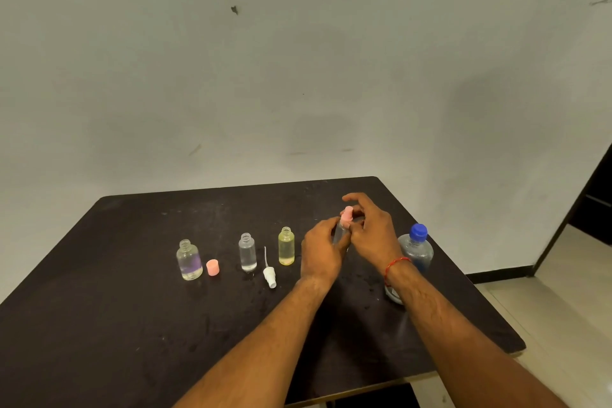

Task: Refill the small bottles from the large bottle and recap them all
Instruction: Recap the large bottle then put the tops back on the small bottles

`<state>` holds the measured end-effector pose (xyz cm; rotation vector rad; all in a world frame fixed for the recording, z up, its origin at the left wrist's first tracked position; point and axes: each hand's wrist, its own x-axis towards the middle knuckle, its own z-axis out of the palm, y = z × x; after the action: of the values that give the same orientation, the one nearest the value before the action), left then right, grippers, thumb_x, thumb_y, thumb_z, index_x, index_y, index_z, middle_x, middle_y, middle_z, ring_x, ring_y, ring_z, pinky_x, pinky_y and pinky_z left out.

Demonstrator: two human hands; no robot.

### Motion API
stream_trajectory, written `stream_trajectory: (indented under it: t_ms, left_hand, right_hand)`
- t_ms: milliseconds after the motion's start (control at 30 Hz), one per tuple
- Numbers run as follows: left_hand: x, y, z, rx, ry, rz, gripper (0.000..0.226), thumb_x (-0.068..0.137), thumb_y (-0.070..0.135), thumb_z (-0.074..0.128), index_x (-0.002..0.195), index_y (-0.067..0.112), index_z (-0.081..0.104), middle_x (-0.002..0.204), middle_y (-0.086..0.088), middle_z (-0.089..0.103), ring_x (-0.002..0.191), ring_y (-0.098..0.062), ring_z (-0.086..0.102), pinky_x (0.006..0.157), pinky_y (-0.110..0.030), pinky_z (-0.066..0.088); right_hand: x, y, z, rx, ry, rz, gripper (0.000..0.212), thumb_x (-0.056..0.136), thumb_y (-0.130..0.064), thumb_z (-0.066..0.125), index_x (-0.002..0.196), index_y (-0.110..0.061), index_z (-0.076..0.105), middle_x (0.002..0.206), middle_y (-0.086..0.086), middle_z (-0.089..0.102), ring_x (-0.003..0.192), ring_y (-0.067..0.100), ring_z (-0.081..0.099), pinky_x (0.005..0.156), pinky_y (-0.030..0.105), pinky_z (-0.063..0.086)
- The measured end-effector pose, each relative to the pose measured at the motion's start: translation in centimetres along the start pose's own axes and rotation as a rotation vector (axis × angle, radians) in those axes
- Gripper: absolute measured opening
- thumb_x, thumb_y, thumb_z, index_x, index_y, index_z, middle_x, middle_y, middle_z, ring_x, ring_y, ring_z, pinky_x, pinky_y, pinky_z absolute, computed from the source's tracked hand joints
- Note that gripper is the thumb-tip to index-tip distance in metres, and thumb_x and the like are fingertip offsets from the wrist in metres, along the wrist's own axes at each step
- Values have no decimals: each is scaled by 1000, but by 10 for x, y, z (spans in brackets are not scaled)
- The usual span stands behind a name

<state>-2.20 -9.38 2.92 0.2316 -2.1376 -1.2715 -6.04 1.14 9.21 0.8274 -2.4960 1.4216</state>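
My left hand (323, 250) grips a small clear bottle (340, 232) above the dark table (132, 325). My right hand (371, 232) pinches the pink spray cap (347, 214) on top of that bottle. Three small bottles stand uncapped in a row to the left: a purple-tinted one (189, 260), a clear one (247, 252) and a yellow one (286, 246). A loose pink cap (212, 267) stands by the purple bottle. A white spray pump (269, 272) lies between the clear and yellow bottles. The large bottle with a blue cap (418, 247) stands behind my right wrist.
The table's right edge and far right corner lie close to the large bottle. A white wall rises behind the table. Tiled floor and a dark doorway (592, 205) show at the right. Small droplets dot the tabletop.
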Motion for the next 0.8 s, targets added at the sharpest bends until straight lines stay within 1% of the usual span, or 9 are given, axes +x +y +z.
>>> stream_trajectory:
  t_ms: [100,267,367,433,500,600,667,733,800]
  left_hand:
    - [-1,0,0,4,-8,4,10,96,33,69,106,35,70,93,15,69,89,-2,65,77,-23,56]
    - [-4,7,-1,-5,-5,13,16,98,32,67,94,47,65,84,20,66,87,3,64,66,-12,50]
    - [-6,9,-1,-26,-2,-1,11,99,34,66,91,41,68,83,15,67,85,2,63,66,-10,49]
    - [-6,10,1,-40,2,-9,12,99,33,65,88,36,69,79,14,66,81,2,62,65,-10,48]
    - [-6,11,4,-42,5,-32,15,99,30,64,86,36,68,78,13,65,78,0,62,62,-15,50]
    - [-7,9,9,-51,8,-96,19,99,26,60,83,32,68,77,8,66,77,-10,64,64,-29,56]
    - [-8,10,11,-81,14,-143,25,100,27,54,80,29,68,77,4,66,75,-14,63,66,-37,56]
    - [-8,12,13,-85,21,-170,27,99,30,51,78,29,68,76,5,66,73,-12,62,68,-38,55]
    - [-6,11,14,-85,24,-178,26,96,30,53,75,27,67,71,5,66,68,-7,58,65,-38,54]
  right_hand:
    - [0,0,2,-27,17,1,38,88,-5,66,120,-23,57,109,2,62,97,12,60,86,22,50]
    - [2,3,5,-66,51,-14,25,88,-10,68,111,-18,64,106,0,65,96,10,59,85,16,46]
    - [3,5,6,-75,73,-4,20,86,-10,70,104,-17,66,100,-1,66,91,9,59,81,12,44]
    - [3,6,6,-81,82,1,20,84,-9,71,101,-17,66,96,-2,66,88,9,60,76,9,43]
    - [4,7,6,-85,94,7,19,83,-7,72,98,-18,66,92,-3,65,86,9,61,75,11,44]
    - [5,8,9,-98,134,7,18,82,-6,72,94,-18,65,88,-3,65,84,11,61,75,15,48]
    - [6,9,11,-105,154,15,17,83,-6,72,94,-16,66,88,-1,65,83,11,61,77,19,51]
    - [8,12,13,-109,156,30,16,83,-8,72,95,-16,67,88,-1,66,84,10,60,79,21,52]
    - [10,14,14,-103,151,34,13,85,-10,71,96,-16,68,87,-3,66,83,9,61,78,20,52]
